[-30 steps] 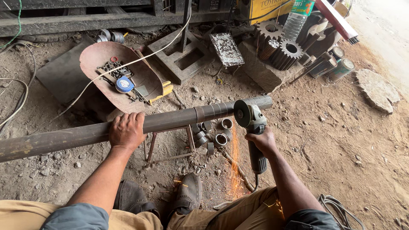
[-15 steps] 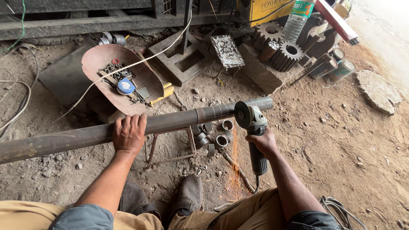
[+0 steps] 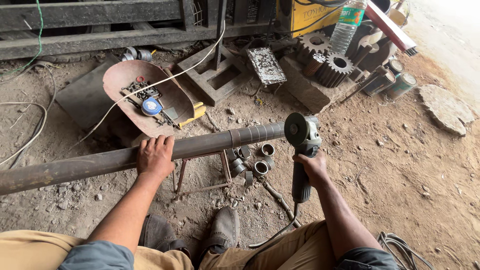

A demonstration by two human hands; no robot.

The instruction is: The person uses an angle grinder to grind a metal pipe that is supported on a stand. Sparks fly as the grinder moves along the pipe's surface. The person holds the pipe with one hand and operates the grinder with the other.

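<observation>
Head camera looks down on a person crouched on a dirt floor (image 3: pixel 410 165), cutting rings off a long steel pipe (image 3: pixel 100 162). The left hand (image 3: pixel 156 156) lies over the top of the pipe, fingers curled around it and pressing it onto a small rusty rod-frame stand (image 3: pixel 202 172). The right hand (image 3: pixel 312 167) is clenched around the dark handle of an angle grinder (image 3: pixel 301 150), whose round disc (image 3: pixel 296 129) stands on edge right at the free end of the pipe; whether it touches the metal cannot be told, and no sparks show.

As to progress, several short rings (image 3: pixel 252 160) lie in a loose heap on the ground just beyond the stand, so I judge a good number of cuts are done. The end stretch of the pipe carries evenly spaced bands across it, apparently marks or shallow scores for more rings, so a handful of cuts looks to be left there, and the long remainder runs out of view at the left.

The pipe is dull grey-brown, smooth and round, with light rust. The cut rings are thin-walled with brighter edges. Behind the pipe sits a shallow, rust-red metal pan (image 3: pixel 150 100) holding small hardware and a blue tape measure (image 3: pixel 151 106), with a pale cord (image 3: pixel 165 80) draped across it. Further back stand heavy toothed gears (image 3: pixel 334 67), a clear plastic bottle (image 3: pixel 346 25), dented tin cans (image 3: pixel 395 82) and a flat pale stone (image 3: pixel 445 107). The floor is gritty with pebbles.
</observation>
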